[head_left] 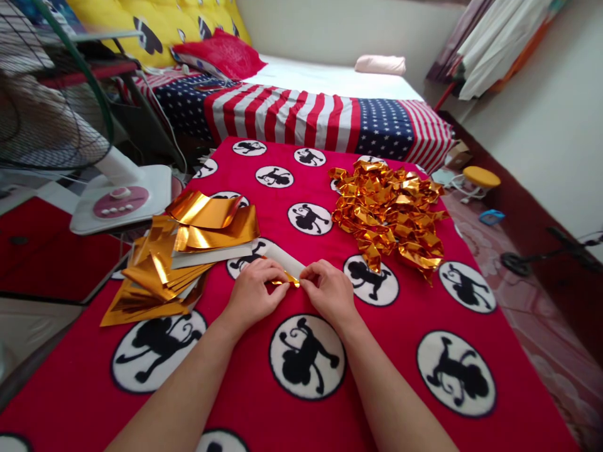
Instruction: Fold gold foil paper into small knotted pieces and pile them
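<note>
Bare forearms (198,370) come in from the bottom edge over the red cloth (377,402), and at their ends we hold our two hands close together but apart, with one foil sheet (283,258) between them. Our left hand (257,292) and right hand (330,292) each pinch its near edge, thumb against fingers, where a narrow gold strip shows beside the pale side. We judge the step in hand to be rolling or folding that edge; it calls for light, even pressure from both hands so the strip stays straight. Loose gold sheets (214,235) lie to our left, and crinkled gold pieces (386,207) are heaped farther off to our right. Our fingers cover much of the strip, so we cannot tell how many turns it has, nor count the overlapping sheets or tangled pieces.
</note>
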A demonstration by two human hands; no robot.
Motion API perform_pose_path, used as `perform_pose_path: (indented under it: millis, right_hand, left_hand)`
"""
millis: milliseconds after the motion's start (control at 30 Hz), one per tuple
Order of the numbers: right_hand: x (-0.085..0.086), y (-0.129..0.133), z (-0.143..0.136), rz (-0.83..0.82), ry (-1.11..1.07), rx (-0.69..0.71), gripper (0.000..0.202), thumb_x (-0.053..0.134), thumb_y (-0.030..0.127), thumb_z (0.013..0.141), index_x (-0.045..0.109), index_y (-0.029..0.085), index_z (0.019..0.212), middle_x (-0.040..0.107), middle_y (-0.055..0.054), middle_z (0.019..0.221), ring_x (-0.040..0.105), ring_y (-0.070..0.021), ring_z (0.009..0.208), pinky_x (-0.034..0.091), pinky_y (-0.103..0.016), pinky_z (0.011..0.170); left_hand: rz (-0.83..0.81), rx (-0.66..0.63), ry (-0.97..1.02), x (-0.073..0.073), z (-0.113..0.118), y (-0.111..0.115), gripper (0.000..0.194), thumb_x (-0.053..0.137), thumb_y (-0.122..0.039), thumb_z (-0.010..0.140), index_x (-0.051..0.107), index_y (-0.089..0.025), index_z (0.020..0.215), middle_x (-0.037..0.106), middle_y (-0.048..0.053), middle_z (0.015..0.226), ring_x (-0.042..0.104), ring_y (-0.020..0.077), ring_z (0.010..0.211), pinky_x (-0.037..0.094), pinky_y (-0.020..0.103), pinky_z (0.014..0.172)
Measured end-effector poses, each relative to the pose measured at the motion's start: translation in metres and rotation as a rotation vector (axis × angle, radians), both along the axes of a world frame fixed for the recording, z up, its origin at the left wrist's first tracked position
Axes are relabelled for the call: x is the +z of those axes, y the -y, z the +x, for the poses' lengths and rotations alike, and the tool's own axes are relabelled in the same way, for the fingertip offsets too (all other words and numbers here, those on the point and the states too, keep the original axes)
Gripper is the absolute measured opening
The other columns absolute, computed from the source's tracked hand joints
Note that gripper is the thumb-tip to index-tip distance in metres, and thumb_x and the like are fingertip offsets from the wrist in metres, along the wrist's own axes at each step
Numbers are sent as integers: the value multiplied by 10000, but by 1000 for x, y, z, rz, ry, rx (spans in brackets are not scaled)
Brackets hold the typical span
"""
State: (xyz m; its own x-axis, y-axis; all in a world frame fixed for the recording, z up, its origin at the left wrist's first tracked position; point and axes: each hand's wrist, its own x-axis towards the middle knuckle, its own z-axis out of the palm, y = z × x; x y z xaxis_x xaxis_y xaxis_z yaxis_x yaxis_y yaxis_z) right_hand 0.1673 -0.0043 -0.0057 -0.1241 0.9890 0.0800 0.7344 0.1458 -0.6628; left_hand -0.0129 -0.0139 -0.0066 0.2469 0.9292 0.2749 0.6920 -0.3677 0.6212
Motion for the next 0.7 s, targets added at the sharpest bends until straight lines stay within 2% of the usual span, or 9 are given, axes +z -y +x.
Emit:
perform_pose_path:
  millis: [100,333,700]
  right_hand:
    - [0,0,0,-5,17,-8,74,659,198,746,680,269,747,659,43,766,612,-132,690,375,-251,599]
    - [1,4,-4,-23,51,-20,55,681,215,747,685,269,736,652,40,786,602,-122,679,358,-248,585]
    - [3,6,-3,-49,46,-5,37,678,235,767,671,270,770,641,54,808,590,-110,706,346,-232,601]
  left_hand:
    - [-13,-6,22,0,-2,0,95,632,-133,770,664,-205,716,686,10,864,597,178,842,433,333,793]
    - [-82,-107,80,0,-11,-1,97,633,-112,765,657,-200,731,680,14,869,595,173,860,444,313,809]
    - [-64,-31,46,3,-5,3,145,599,-75,755,546,-188,681,641,-3,811,564,165,818,418,325,796]
